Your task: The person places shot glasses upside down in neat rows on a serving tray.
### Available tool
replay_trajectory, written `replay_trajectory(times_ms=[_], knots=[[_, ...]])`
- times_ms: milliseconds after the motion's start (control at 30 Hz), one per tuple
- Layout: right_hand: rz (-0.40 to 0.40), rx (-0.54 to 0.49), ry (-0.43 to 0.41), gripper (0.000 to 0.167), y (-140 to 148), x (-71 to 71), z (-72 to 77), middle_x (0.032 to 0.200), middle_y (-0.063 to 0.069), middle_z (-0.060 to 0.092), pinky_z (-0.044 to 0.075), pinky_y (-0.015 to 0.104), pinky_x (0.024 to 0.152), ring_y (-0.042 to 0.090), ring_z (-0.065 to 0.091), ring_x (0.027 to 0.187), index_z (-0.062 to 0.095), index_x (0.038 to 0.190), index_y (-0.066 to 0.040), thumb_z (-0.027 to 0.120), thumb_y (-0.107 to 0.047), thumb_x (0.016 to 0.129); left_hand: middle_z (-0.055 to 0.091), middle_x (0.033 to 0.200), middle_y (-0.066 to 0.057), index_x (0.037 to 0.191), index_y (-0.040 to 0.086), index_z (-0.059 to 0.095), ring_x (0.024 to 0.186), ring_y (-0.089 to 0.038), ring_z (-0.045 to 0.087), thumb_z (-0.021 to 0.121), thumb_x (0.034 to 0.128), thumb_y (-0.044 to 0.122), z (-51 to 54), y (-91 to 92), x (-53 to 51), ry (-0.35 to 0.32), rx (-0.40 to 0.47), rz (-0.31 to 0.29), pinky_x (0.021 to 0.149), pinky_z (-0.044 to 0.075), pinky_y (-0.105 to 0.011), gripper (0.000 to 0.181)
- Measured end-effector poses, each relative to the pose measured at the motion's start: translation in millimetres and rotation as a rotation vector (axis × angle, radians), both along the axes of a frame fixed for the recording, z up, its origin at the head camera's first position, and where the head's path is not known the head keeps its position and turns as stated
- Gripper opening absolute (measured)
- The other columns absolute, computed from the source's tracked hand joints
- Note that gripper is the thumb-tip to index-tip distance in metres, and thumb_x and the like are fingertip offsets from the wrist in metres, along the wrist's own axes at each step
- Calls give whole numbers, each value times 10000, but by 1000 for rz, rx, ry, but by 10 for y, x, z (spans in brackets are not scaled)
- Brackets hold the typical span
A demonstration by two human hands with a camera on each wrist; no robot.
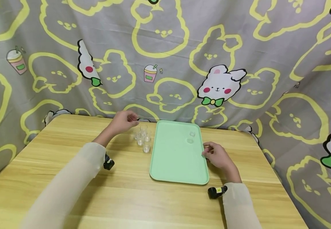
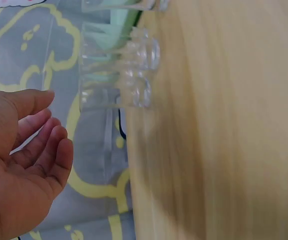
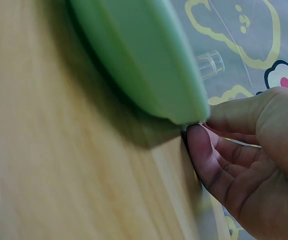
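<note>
My left hand (image 1: 123, 121) hovers just above and to the left of several small clear glasses (image 1: 146, 147), which stand upright in a cluster on the table. In the left wrist view that hand (image 2: 29, 155) has loosely curved fingers with nothing in them, apart from the glasses (image 2: 116, 92). At the right edge of a light green tray (image 1: 179, 159) is my right hand (image 1: 217, 155). The right wrist view shows its thumb and index finger (image 3: 201, 145) pinching the tray's rim (image 3: 196, 107). A clear glass (image 1: 190, 140) is on the tray's far right part.
The wooden table (image 1: 111, 197) ends at a grey patterned curtain (image 1: 171, 70) along its far side. To the left of the tray, the glasses stand close to its rim. A small black camera (image 1: 108, 162) is strapped on the left wrist, another (image 1: 215, 192) on the right.
</note>
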State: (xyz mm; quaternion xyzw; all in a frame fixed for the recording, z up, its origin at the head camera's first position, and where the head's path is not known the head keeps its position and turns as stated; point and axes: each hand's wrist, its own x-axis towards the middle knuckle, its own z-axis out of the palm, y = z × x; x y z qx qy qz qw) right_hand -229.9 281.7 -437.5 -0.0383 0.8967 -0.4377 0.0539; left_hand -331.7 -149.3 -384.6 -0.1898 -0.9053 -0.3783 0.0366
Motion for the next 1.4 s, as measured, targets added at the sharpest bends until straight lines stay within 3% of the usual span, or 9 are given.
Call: replay_trajectory(times_ms=[267, 500, 800, 1000, 1400], knots=[[2, 11, 2, 406, 7, -29, -8, 1045, 151, 623, 575, 353, 710, 232, 624, 861, 536, 1395, 50, 618, -48, 1010, 708, 1024, -146, 1165, -36, 705, 926, -323, 702, 711, 970, 135, -82, -176, 61, -8, -41, -21, 802, 578, -457, 260], [9, 5, 1, 411, 7, -25, -13, 1051, 152, 617, 575, 359, 715, 234, 621, 873, 528, 1404, 54, 612, -50, 1016, 706, 1004, -113, 1174, -17, 700, 930, -300, 696, 686, 986, 140, -172, -246, 98, -61, -51, -43, 810, 565, -429, 246], [7, 5, 1, 410, 7, -14, -13, 1051, 155, 621, 584, 360, 722, 235, 623, 880, 530, 1400, 58, 613, -42, 1011, 699, 1018, -118, 1222, -39, 672, 951, -266, 668, 652, 986, 55, -299, -280, 93, -107, -16, -170, 890, 545, -457, 255], [12, 2, 2, 407, 12, -13, -15, 1052, 156, 623, 584, 361, 723, 236, 624, 879, 529, 1399, 62, 607, -40, 1012, 699, 1044, -109, 1263, -6, 655, 930, -255, 681, 699, 957, 85, -338, -276, 105, -181, -19, -167, 818, 550, -402, 323], [6, -18, -9, 405, 8, -9, -13, 1051, 162, 620, 586, 361, 721, 238, 626, 871, 529, 1397, 62, 608, -38, 1012, 667, 1135, -173, 1302, -23, 631, 1050, -332, 655, 751, 945, 168, -436, -268, 52, -273, 35, -166, 800, 548, -363, 423]])
